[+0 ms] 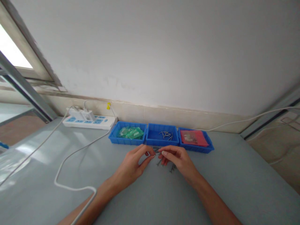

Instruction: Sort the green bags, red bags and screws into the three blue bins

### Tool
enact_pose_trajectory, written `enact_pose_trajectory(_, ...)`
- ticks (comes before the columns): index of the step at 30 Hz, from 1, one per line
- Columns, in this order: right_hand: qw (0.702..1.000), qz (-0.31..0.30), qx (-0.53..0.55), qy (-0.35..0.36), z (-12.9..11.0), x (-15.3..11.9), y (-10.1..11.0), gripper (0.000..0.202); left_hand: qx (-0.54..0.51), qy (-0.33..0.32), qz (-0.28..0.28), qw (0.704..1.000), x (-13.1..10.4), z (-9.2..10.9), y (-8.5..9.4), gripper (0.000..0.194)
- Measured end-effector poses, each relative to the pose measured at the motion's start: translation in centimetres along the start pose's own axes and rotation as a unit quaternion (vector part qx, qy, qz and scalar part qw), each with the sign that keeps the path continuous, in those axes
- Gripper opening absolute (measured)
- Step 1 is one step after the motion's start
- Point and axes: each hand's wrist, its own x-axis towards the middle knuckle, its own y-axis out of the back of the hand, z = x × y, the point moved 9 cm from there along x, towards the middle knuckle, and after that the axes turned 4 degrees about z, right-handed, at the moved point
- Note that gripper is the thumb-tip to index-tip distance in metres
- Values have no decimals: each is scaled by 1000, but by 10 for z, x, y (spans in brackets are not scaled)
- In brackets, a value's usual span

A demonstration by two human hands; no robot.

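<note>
Just in front of the blue bins, my left hand (137, 159) and my right hand (175, 157) meet with their fingertips nearly together. A thin metal screw (157, 153) spans the small gap, pinched at one end by each hand. Beneath my right hand, several loose screws (172, 168) lie on the grey table, partly covered by the fingers. Another screw (159, 162) rests between the hands. In the middle blue bin (161, 141) is a small heap of screws (167, 135).
The left blue bin (126, 141) holds green-and-clear plastic packets (132, 132). Red packets (194, 137) fill the right blue bin (197, 148). A white power strip (100, 124) with plugged-in chargers stands at the back left. Its white cable (67, 187) loops across the table (150, 200) and over my left forearm.
</note>
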Motion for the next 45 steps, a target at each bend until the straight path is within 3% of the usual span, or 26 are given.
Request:
enact_pose_trajectory(2,1000,-1,15,-10,1,0,-1,24,8,-1,0,1000,-1,0,-1,6)
enact_pose_trajectory(6,997,61,48,12,-4,0,15,22,82,6,-11,997,-3,-9,-1,14)
enact_pose_trajectory(10,988,105,110,34,-8,0,27,45,175,-1,-56,983,-3,-20,-9,13)
enact_pose_trajectory(13,988,109,107,31,-7,0,28,42,206,-1,-84,975,-3,-25,-15,12)
enact_pose_trajectory(20,996,77,26,32,-4,1,19,25,195,-7,-104,975,-5,-24,-20,18)
enact_pose_trajectory(26,996,35,-84,5,7,-2,5,23,134,-72,-86,985,-3,2,-16,22)
enact_pose_trajectory(31,997,-13,-79,-6,8,-2,-4,24,106,-92,-75,987,-3,14,-15,23)
enact_pose_trajectory(37,998,-45,-33,-16,11,-2,-9,27,105,-88,-72,988,-5,11,-16,20)
enact_pose_trajectory(40,999,-24,-35,-19,13,0,-5,27,138,-77,-80,984,-5,2,-19,20)
enact_pose_trajectory(45,997,71,40,11,-2,2,18,23,196,-73,-95,973,-6,-12,-23,29)
